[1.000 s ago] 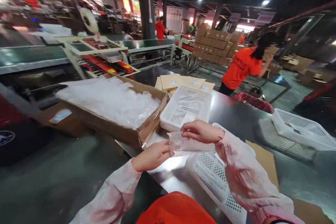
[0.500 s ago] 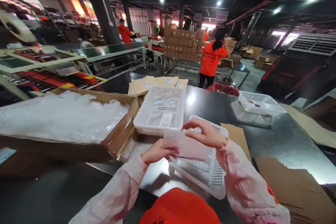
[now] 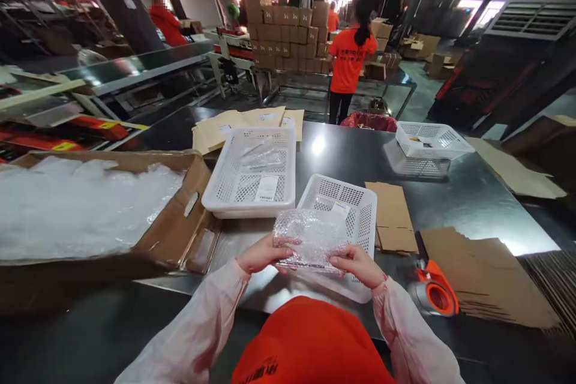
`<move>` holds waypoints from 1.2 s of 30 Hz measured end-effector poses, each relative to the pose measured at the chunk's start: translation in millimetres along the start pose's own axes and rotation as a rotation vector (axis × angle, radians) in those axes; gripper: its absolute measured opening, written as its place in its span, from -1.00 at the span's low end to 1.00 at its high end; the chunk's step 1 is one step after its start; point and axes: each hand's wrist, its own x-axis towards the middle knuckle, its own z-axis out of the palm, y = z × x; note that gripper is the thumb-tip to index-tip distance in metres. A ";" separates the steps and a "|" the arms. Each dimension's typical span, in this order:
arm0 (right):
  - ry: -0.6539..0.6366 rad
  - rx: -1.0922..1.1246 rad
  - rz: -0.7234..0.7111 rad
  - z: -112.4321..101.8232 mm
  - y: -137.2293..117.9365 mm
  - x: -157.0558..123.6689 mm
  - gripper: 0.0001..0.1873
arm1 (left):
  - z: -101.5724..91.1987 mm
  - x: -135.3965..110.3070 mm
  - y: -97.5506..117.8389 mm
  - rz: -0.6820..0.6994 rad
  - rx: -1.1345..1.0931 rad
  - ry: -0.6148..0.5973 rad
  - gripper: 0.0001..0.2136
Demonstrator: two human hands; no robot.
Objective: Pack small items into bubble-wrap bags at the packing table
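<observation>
A clear bubble-wrap pouch (image 3: pixel 310 237) is stretched between my hands over the near white basket (image 3: pixel 366 234). Its left end is gripped by my left hand (image 3: pixel 263 253), thumb on top. My right hand (image 3: pixel 360 265) pinches the lower right edge in the same way. Whether anything lies inside the pouch I cannot tell. A small white label (image 3: pixel 341 209) shows in the basket just beyond it. Left of that, stacked white baskets (image 3: pixel 213 201) hold clear plastic packets and a white slip (image 3: pixel 267 188).
At left stands a carton (image 3: pixel 198 177) full of bubble-wrap pouches. Padded envelopes (image 3: pixel 209 132) lie behind the stacked baskets. To the right are cardboard pieces (image 3: pixel 396 216), an orange tape dispenser (image 3: pixel 436 295) and a far white basket (image 3: pixel 432 139). A person in orange (image 3: pixel 348 60) stands beyond the table.
My right hand has come down from above the pouch to grip its right edge. The pouch is now held flat between both hands. The view has shifted, bringing the tape dispenser into sight.
</observation>
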 end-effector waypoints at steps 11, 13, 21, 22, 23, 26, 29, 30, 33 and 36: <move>-0.094 -0.014 0.065 -2.6 -10.7 -1.1 -0.41 | -4.4 -8.9 -0.8 0.000 -0.023 0.021 -0.43; -0.109 -0.008 0.072 -2.6 -11.3 0.7 -0.41 | -5.6 -9.5 -1.1 0.003 -0.019 0.021 -0.45; 0.015 0.033 0.032 6.6 -6.4 3.9 -0.56 | -3.3 -9.4 -7.9 -0.005 -0.067 0.016 -0.37; 0.051 0.068 0.048 7.9 -3.5 4.8 -0.61 | -2.8 -9.2 -10.5 -0.003 -0.074 -0.003 -0.40; 0.085 0.119 0.075 8.7 -0.1 6.0 -0.67 | -2.5 -8.8 -13.7 0.006 -0.071 -0.034 -0.43; 0.156 0.285 0.167 7.5 9.7 9.8 -0.85 | -1.0 -5.8 -26.9 0.082 -0.001 -0.119 -0.54; 0.143 0.387 0.231 2.1 13.5 9.2 -0.84 | 3.4 0.5 -43.0 0.182 0.069 0.027 -0.62; 0.113 0.399 0.236 0.2 12.5 7.5 -0.81 | 5.6 2.7 -47.9 0.197 0.074 0.096 -0.62; 0.022 0.283 0.127 -3.2 4.9 0.1 -0.65 | 12.3 8.0 -58.5 0.196 0.052 0.215 -0.58; 0.060 0.022 -0.048 -2.3 -1.2 -4.2 -0.58 | 15.8 10.2 -63.2 0.184 0.002 0.207 -0.55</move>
